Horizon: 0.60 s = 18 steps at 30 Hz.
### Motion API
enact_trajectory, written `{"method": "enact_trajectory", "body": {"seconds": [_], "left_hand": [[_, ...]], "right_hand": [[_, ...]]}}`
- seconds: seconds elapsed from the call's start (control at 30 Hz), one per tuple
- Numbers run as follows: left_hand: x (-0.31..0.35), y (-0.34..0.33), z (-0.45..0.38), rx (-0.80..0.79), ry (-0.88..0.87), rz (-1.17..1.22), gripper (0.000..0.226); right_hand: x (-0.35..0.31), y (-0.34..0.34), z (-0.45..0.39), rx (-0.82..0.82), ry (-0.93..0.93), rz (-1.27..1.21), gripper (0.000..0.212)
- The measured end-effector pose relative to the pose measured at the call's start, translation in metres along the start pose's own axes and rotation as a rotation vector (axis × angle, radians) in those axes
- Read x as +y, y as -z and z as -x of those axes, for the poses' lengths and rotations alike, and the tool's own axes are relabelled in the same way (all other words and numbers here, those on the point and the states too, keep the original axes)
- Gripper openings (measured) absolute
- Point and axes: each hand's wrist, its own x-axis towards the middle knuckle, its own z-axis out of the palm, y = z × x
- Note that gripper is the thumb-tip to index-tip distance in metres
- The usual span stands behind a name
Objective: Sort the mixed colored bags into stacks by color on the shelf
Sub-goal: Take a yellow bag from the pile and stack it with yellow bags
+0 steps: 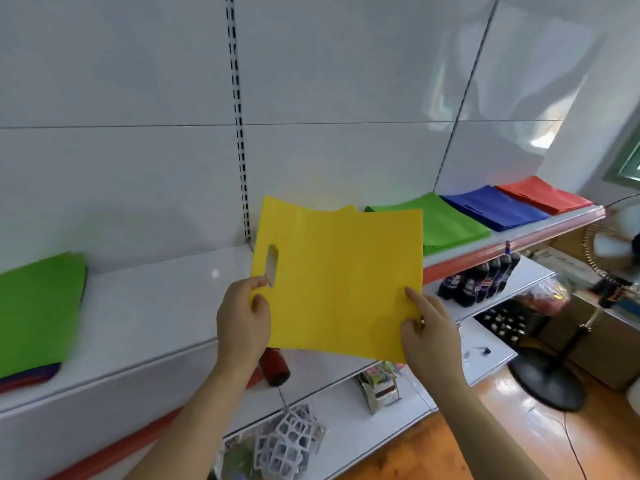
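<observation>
1. Both hands hold one yellow bag (339, 282) flat over the shelf (156, 306) — the left hand (242, 320) pinches the edge by the handle slot, thumb on top, and the right hand (429, 327) grips the near right corner, fingers curled under.
2. The bag's long axis runs left to right, handle end on the left.
3. A sliver of yellow shows just behind its far edge, likely the yellow stack (348, 208) — the bag probably goes straight forward.
4. Three sorted stacks lie to the far right: green stack (446, 223), blue stack (495, 207), red stack (543, 195).
5. One mixed pile (38, 313), green on top, sits far left.
</observation>
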Motion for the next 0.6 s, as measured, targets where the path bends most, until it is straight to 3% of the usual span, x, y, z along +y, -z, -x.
{"method": "enact_trajectory", "body": {"seconds": [0.23,0.6], "left_hand": [[0.017,-0.068,-0.011,-0.061,-0.029,-0.095,0.034],[0.008,-0.124,-0.071,0.088,0.054,-0.165,0.034]], "right_hand": [[0.057,0.014,-0.06,0.088,-0.056,0.026,0.039],[0.059,-0.03,-0.19,-0.085,0.134,0.128,0.046]]}}
